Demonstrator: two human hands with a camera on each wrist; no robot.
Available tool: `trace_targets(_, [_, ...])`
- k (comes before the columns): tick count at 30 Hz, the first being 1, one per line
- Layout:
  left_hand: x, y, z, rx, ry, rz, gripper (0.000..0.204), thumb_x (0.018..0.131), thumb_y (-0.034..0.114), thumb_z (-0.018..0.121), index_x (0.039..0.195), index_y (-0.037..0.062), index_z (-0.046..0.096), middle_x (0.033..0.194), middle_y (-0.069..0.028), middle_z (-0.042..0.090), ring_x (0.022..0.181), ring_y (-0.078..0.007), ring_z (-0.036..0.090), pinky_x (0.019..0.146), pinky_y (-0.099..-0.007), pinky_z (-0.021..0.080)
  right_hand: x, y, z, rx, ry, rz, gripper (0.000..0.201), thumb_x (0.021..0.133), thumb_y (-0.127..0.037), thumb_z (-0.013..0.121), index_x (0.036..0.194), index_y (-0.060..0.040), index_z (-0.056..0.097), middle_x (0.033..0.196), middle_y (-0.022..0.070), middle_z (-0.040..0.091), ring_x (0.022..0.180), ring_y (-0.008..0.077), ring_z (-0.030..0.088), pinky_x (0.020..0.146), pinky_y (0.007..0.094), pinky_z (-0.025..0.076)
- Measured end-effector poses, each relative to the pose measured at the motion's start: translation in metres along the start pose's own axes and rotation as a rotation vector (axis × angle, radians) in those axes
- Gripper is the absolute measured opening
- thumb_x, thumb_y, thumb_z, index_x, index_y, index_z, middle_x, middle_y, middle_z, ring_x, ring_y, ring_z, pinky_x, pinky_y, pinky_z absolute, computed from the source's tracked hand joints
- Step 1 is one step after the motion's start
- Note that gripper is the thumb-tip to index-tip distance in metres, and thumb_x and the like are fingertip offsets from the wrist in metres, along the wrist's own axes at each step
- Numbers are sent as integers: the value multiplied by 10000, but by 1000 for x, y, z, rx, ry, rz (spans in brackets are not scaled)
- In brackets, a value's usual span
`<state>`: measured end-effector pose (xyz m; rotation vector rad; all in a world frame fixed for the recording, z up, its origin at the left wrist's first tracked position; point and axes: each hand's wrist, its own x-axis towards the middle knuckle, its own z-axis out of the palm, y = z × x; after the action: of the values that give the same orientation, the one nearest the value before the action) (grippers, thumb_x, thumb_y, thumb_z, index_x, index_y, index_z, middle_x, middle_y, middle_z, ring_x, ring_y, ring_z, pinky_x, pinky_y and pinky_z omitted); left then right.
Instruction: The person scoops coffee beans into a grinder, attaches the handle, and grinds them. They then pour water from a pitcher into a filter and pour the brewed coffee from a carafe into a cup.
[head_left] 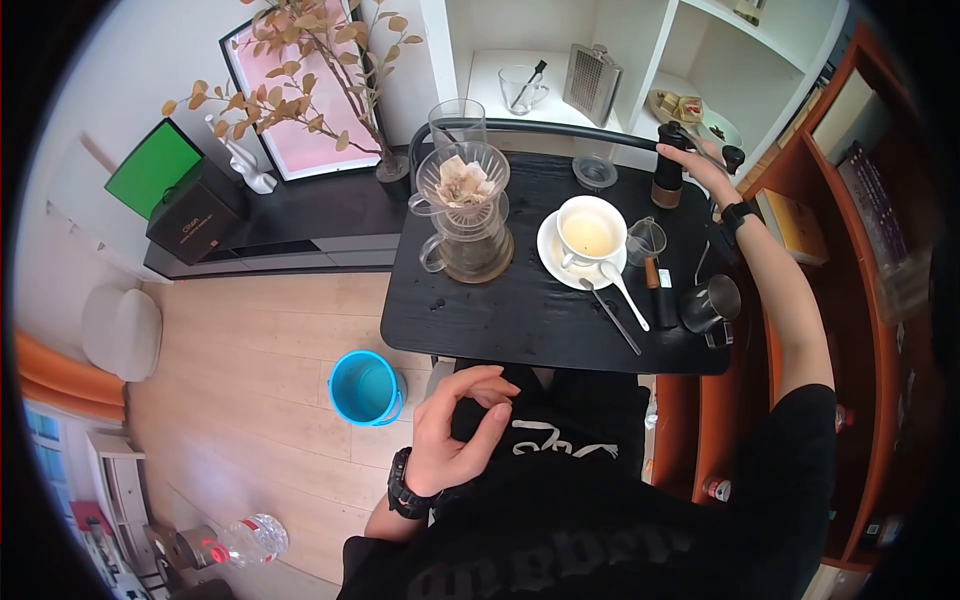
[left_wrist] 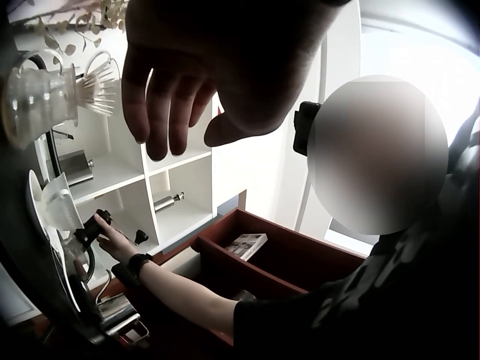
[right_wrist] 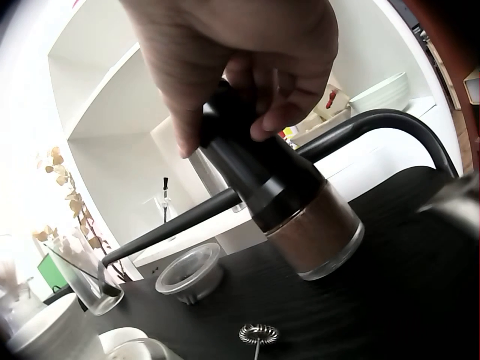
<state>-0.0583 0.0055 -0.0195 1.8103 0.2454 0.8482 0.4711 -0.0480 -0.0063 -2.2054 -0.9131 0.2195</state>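
At the table's far right corner, my right hand (head_left: 703, 168) grips the black upper part of a hand coffee grinder (head_left: 667, 180). The right wrist view shows brown grounds in the grinder's clear base (right_wrist: 319, 236), low over the black tabletop. My left hand (head_left: 455, 432) hangs above the lap, fingers loosely bent and holding nothing. Near the grinder are a clear plastic cup (head_left: 595, 172) and a small strainer (head_left: 647, 240). A white cup (head_left: 591, 232) holding pale liquid sits on a saucer (head_left: 549, 252), with a white spoon (head_left: 626, 298) leaning on the saucer.
A glass dripper (head_left: 430, 180) with a used paper filter tops a glass server (head_left: 465, 255) at the table's left. A metal pitcher (head_left: 710, 303) stands front right. A raised black rail (head_left: 545, 127) edges the table's back. A blue bucket (head_left: 366, 388) is on the floor.
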Motion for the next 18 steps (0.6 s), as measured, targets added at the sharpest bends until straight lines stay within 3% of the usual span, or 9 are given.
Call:
trace_targets(4, [6, -2, 2, -3, -58, -14, 364, 878, -73, 592, 1233, -46, 514, 980, -154, 690, 815, -181, 667, 807, -313, 518, -7, 10, 5, 119, 59, -91, 601, 783, -534, 779, 1127, -54, 667, 925, 30, 677, 826, 131, 611, 723, 288, 495])
trace_targets(8, [8, -1, 6, -18, -55, 5, 382, 879, -73, 594, 1249, -43, 501, 993, -155, 689, 813, -178, 665, 806, -312, 517, -2, 35, 2, 82, -7, -27, 725, 785, -594, 761, 1250, -60, 605, 921, 47, 657, 766, 111, 589, 655, 260, 475])
trace_targets(14, [9, -4, 10, -32, -69, -19, 383, 889, -63, 603, 1257, -38, 497, 1004, -150, 688, 805, -168, 658, 799, -306, 514, -19, 31, -5, 31, 12, -16, 775, 772, -631, 748, 1250, -41, 588, 919, 56, 656, 722, 109, 574, 627, 257, 460])
trace_targets(18, [11, -4, 13, -40, -66, -21, 384, 889, -60, 612, 1258, -39, 507, 1009, -134, 696, 800, -156, 660, 792, -292, 517, -15, 53, -2, -62, -35, -13, 812, 796, -600, 738, 1315, -10, 535, 1058, 112, 665, 845, 167, 625, 701, 287, 505])
